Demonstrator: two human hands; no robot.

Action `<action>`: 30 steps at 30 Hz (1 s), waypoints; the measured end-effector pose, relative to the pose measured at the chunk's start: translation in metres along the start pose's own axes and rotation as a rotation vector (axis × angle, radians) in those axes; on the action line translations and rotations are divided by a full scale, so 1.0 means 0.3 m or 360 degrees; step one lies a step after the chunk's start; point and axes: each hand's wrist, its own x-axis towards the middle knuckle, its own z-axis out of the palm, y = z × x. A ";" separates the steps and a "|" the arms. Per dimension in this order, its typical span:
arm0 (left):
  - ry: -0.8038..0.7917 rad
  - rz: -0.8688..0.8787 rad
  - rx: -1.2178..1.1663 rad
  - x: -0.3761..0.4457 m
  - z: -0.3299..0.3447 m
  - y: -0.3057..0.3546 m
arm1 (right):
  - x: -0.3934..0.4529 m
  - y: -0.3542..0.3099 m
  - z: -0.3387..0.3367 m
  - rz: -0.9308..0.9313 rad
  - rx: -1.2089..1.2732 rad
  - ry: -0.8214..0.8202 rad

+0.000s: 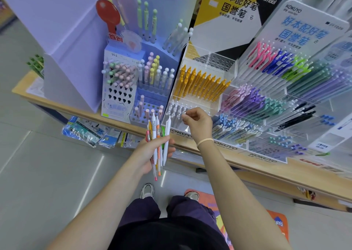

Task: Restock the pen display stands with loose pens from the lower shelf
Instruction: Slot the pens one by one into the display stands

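Head view, left hand (152,150): grips a bundle of mixed white, orange and pink plastic pens (158,145), below the shelf edge.
Right hand (198,124): fingers curled over the clear acrylic compartment of white pens (176,110); pinch contents unclear.
Risk: loose bundle may slip.
Room: neighbouring slots crowd closely.

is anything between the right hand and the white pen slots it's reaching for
Nothing visible. The right hand hovers directly over the white pens in the clear stand's front-left compartment, fingers curled just above their caps. The left hand holds the loose pens off to the side, outside that path.
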 end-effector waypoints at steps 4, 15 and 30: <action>-0.0003 0.0001 0.0033 0.001 0.005 0.006 | 0.007 0.007 0.001 -0.0025 -0.0125 -0.0068; -0.0047 0.0060 0.0189 0.033 0.027 0.045 | -0.050 -0.050 -0.068 0.0211 0.0278 -0.0194; 0.0038 -0.0054 0.0175 0.058 0.068 0.072 | 0.005 -0.081 -0.201 0.0070 0.0373 0.0303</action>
